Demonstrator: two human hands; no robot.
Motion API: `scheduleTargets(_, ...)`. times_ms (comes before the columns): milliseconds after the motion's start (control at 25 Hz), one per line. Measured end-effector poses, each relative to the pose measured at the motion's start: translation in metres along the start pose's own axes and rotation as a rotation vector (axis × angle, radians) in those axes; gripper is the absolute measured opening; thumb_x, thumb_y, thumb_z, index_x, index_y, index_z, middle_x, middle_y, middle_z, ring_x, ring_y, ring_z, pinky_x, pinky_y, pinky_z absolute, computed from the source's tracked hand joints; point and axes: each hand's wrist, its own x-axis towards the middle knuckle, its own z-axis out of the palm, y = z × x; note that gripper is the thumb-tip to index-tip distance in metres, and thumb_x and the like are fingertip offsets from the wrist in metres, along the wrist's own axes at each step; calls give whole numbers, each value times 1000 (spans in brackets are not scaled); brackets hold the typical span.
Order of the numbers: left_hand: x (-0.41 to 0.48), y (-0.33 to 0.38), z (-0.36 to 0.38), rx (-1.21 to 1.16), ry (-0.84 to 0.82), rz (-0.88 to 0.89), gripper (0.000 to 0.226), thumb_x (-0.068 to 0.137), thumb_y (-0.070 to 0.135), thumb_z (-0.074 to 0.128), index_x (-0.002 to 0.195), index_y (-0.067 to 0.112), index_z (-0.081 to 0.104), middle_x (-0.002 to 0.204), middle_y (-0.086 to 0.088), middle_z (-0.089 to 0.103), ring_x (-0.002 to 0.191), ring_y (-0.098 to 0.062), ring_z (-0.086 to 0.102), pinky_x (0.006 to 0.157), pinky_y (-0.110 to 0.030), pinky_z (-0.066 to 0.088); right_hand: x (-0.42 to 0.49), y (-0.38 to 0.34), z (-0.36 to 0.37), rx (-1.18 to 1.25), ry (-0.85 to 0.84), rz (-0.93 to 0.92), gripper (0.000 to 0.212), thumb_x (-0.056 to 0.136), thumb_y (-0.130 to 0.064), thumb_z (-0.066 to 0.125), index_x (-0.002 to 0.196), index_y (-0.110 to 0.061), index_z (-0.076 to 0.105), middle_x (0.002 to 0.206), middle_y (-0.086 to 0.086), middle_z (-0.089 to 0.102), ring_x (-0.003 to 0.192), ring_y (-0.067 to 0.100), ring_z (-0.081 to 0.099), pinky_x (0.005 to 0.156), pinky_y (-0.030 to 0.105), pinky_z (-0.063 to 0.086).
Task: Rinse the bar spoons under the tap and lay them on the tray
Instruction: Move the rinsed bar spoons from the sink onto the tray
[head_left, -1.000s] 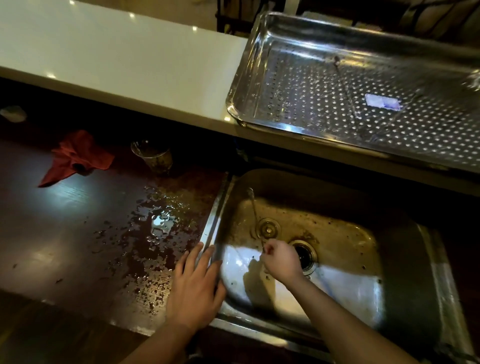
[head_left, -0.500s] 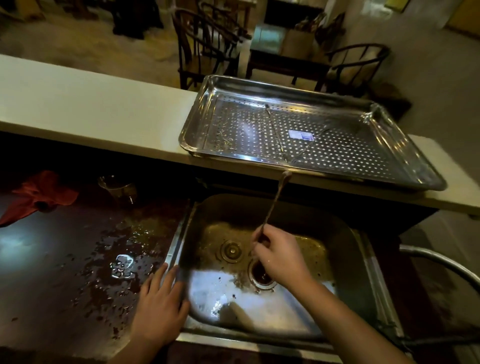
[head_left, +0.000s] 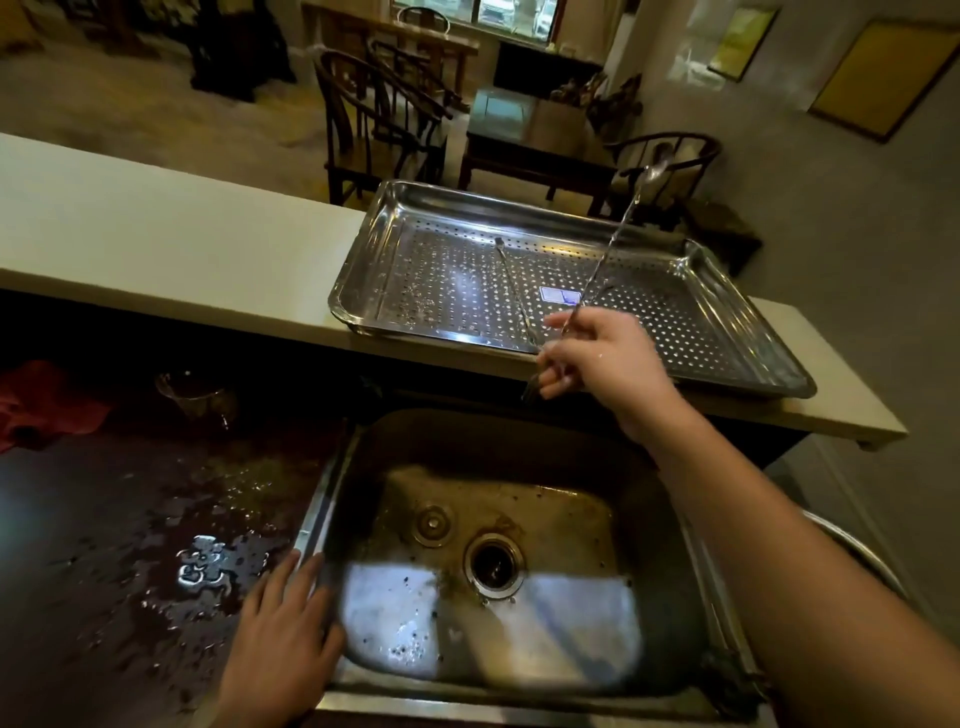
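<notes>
My right hand (head_left: 605, 358) grips a long twisted bar spoon (head_left: 610, 244) near its forked lower end, above the front rim of the perforated steel tray (head_left: 374, 234). The spoon slants up and to the right, its bowl high over the tray's far side. Another bar spoon (head_left: 511, 286) lies flat in the tray, running front to back. My left hand (head_left: 283, 639) rests flat, fingers spread, on the left rim of the steel sink (head_left: 519, 587). The tap is mostly out of view; only a curved pipe (head_left: 852, 551) shows at the right.
The tray sits on a pale raised counter (head_left: 156, 244). Left of the sink, the dark worktop (head_left: 104, 545) is wet with puddles. A glass (head_left: 195, 397) and a red cloth (head_left: 41, 405) lie at its back. Chairs and a table stand beyond the counter.
My right hand picked the bar spoon out of the sink and raised it up and right, over the tray's front edge. My left hand stayed on the sink rim.
</notes>
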Motion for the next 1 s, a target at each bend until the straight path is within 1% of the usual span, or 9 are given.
scheduleTargets(160,3,-3,5,-81,40,2,53,65,44,49,104,17,72,128,-7,64,126,-31,49,95,-50,40,49,-29,-13,68,-1,55,29,88,11,60,115,3,57,75,19,67,52,18,63,51,29,56)
scheduleTargets(280,2,-5,10,-131,70,5,54,59,44,49,98,16,74,120,-7,69,121,-28,49,92,-45,35,82,-30,-16,34,33,188,23,86,11,65,109,13,61,73,20,68,49,18,65,47,27,56)
scheduleTargets(400,4,-7,8,-166,115,7,57,56,45,49,97,16,76,114,-7,72,118,-26,46,88,-40,34,108,-20,-17,-60,33,340,20,85,9,66,102,20,65,73,20,69,46,17,65,45,25,55)
scheduleTargets(560,7,-3,2,-196,130,2,55,51,46,48,88,17,78,108,-6,74,114,-24,47,94,-31,30,125,-7,-18,-180,38,389,15,85,8,69,95,19,66,69,20,69,44,16,63,43,26,55)
scheduleTargets(680,4,9,-8,-191,195,-32,47,70,44,41,79,18,79,102,-5,76,108,-28,60,92,-28,28,122,-6,-25,-146,32,400,14,81,6,74,89,15,67,73,21,71,50,22,70,44,27,56)
scheduleTargets(760,0,23,-18,-204,91,-17,54,80,45,34,78,16,79,98,-5,77,96,-32,71,94,-25,26,118,-6,-32,-132,41,390,18,82,3,76,93,13,66,75,21,70,51,23,71,44,29,57)
scheduleTargets(840,5,22,-35,-210,76,-24,48,71,41,41,82,16,80,99,-11,76,91,-36,72,86,-31,36,113,-4,-43,-139,41,375,21,85,0,74,99,13,65,76,21,68,51,22,67,48,34,61)
scheduleTargets(960,28,12,-71,-336,58,188,53,75,31,36,118,17,64,118,-32,58,93,-52,60,75,-43,44,105,1,-59,-157,42,354,23,88,0,71,106,12,63,78,22,65,54,22,63,49,34,61)
scheduleTargets(1000,36,12,-86,-378,83,151,49,72,34,41,115,25,62,116,-24,59,92,-47,59,75,-40,47,104,3,-65,-170,52,347,23,88,0,71,106,11,63,80,23,65,54,22,63,47,33,60)
